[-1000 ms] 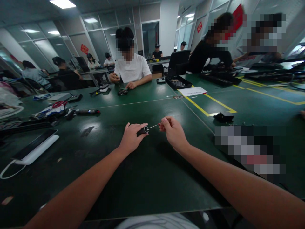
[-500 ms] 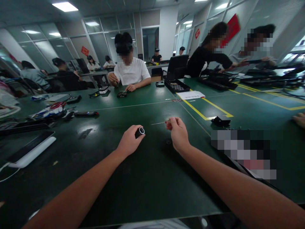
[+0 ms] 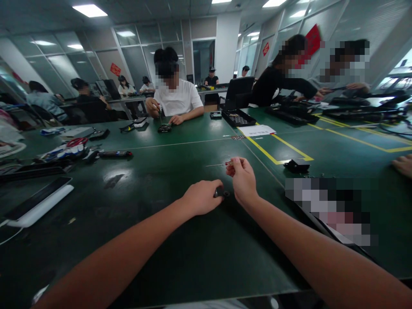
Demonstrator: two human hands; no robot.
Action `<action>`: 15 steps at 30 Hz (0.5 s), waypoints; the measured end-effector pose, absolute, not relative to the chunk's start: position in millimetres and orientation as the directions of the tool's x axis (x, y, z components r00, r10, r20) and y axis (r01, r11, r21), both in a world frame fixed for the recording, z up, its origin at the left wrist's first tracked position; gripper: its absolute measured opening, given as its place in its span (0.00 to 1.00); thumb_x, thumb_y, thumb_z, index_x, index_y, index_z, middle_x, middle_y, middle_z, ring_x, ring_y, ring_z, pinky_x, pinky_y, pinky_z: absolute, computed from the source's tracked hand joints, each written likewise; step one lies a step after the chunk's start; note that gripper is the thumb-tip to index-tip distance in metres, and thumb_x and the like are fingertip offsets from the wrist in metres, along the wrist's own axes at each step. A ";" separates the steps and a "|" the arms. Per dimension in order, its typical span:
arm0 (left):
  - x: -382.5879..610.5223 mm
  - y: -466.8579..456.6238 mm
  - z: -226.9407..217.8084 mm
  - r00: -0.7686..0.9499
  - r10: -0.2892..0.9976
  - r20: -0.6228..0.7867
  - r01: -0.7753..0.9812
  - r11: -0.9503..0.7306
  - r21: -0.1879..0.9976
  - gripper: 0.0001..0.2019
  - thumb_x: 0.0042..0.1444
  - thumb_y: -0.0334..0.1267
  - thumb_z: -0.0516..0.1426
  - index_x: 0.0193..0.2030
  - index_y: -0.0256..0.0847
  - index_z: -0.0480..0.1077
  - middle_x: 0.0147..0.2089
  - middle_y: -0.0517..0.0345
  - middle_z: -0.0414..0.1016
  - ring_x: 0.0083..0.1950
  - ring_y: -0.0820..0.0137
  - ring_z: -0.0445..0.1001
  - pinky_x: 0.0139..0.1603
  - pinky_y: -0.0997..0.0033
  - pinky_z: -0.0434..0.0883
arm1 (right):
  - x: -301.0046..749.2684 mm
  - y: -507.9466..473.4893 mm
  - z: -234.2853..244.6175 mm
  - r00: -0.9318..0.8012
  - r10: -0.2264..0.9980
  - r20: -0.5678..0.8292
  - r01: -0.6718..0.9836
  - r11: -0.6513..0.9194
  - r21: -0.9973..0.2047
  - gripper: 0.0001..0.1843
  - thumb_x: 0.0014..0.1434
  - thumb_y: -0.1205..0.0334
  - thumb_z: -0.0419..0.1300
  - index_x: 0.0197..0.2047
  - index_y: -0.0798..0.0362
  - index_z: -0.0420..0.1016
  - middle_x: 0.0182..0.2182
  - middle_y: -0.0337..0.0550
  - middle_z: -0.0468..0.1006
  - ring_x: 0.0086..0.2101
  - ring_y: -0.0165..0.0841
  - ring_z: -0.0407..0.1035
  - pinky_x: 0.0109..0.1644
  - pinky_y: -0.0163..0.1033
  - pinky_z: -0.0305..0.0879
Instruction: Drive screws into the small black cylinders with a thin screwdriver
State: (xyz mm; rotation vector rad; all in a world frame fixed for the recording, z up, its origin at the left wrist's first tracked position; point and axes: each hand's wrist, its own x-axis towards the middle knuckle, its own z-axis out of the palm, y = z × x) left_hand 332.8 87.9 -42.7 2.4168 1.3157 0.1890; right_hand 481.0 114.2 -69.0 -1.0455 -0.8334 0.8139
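My left hand [image 3: 203,197] is closed around a short black cylinder [image 3: 219,192], mostly covered by the fingers. Right beside its end, a small dark round piece [image 3: 227,194] is on the table; whether the two touch I cannot tell. My right hand [image 3: 243,178] pinches a thin screwdriver [image 3: 216,165] by its reddish handle, the slim metal shaft pointing left above the table. Both hands are close together, with the small round piece between them.
On the green table [image 3: 180,257], a white-and-black device [image 3: 41,206] with a cable and a cluttered pile [image 3: 71,150] stand left. A black bracket-like part [image 3: 296,166] and a blurred-out tray are right. Across sits a co-worker [image 3: 178,96]; another person's hand [image 3: 404,165] rests at the right edge.
My left hand has moved right and slightly down with the black cylinder, to the small round piece. The cylinder's ringed end no longer faces me. My right hand has barely moved.
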 end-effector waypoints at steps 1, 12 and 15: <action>338.7 90.8 -44.6 0.567 0.821 -0.069 0.780 -0.508 0.364 0.17 0.61 0.46 0.60 0.56 0.49 0.72 0.47 0.54 0.79 0.45 0.59 0.78 0.42 0.63 0.72 | 481.2 114.1 -68.7 0.447 0.875 0.185 -0.167 0.285 -0.944 0.16 0.57 0.44 0.61 0.36 0.49 0.71 0.27 0.36 0.74 0.28 0.31 0.68 0.35 0.41 0.66; 339.2 94.6 -48.6 0.546 0.832 -0.099 0.785 -0.467 0.408 0.11 0.58 0.44 0.60 0.43 0.41 0.75 0.40 0.52 0.79 0.41 0.60 0.78 0.37 0.65 0.71 | 480.6 112.6 -65.9 0.434 0.885 0.169 -0.195 0.276 -0.941 0.15 0.56 0.45 0.62 0.35 0.49 0.72 0.27 0.36 0.75 0.27 0.30 0.67 0.34 0.40 0.65; 313.4 90.8 -42.3 0.485 0.870 -0.083 0.767 -0.378 0.519 0.11 0.56 0.41 0.60 0.44 0.42 0.76 0.43 0.54 0.79 0.42 0.63 0.77 0.40 0.66 0.70 | 480.8 111.9 -65.3 0.428 0.888 0.167 -0.196 0.272 -0.942 0.16 0.56 0.45 0.63 0.35 0.49 0.72 0.27 0.36 0.74 0.28 0.31 0.67 0.34 0.40 0.66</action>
